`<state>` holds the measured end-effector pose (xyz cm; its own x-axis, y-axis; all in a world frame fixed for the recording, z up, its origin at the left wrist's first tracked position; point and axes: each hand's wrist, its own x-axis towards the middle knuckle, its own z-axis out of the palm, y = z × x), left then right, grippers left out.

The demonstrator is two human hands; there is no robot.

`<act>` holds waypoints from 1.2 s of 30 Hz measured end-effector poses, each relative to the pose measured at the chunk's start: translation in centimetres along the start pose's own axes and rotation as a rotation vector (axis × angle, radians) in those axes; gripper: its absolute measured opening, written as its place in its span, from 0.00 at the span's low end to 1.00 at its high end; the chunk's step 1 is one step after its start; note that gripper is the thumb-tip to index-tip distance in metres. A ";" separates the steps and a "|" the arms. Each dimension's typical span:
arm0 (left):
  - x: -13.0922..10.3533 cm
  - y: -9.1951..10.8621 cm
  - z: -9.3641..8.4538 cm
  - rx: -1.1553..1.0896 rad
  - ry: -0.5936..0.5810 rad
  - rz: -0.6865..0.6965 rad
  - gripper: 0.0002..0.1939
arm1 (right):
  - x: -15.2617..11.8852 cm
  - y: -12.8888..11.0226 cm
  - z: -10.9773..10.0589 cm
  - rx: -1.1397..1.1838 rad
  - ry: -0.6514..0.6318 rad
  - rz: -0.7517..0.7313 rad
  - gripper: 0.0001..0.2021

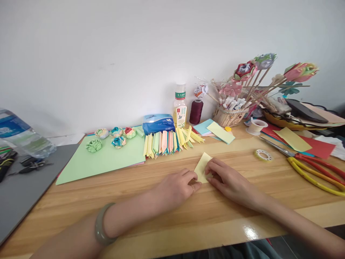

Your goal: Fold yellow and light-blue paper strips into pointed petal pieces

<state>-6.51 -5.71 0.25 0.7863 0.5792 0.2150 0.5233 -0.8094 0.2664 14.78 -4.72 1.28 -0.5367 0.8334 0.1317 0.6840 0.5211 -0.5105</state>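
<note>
A small sheet of pale yellow paper (202, 166) lies at a slant on the wooden table, between my two hands. My left hand (181, 185) pinches its lower left edge with thumb and forefinger. From the other side my right hand (228, 181) grips the right edge, fingers curled over it and hiding part of the sheet. Just beyond, several folded paper strips (163, 142) in yellow, green, pink and blue stand in a row, with loose yellow folded pieces (188, 137) at its right end.
Several paper flowers (118, 141) rest on a green sheet (99, 162) to the left. At the back are a tissue pack (158, 123), a drink bottle (180, 108), a purple thread spool (196, 111) and a basket (229, 117). Tape (263, 155) and scissors (309, 165) lie right.
</note>
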 end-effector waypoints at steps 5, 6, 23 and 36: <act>0.0 -0.8 0.1 0.091 0.042 0.049 0.14 | -0.9 1.0 -1.2 -0.115 -0.033 -0.167 0.12; 0.1 -1.1 0.1 0.131 0.069 0.089 0.14 | -1.1 1.0 -1.4 -0.162 -0.034 -0.220 0.13; -0.1 -2.0 -0.1 0.294 0.142 0.236 0.12 | -1.2 -1.9 -0.2 -0.191 0.084 -0.020 0.10; 0.7 -3.3 -0.8 0.153 0.116 0.355 0.15 | 1.8 -0.4 -0.3 -0.061 0.023 0.238 0.05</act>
<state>-7.94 -2.58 0.32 0.8895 0.2606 0.3752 0.2750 -0.9613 0.0158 13.73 -3.39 1.92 -0.3456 0.9378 0.0336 0.8189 0.3189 -0.4773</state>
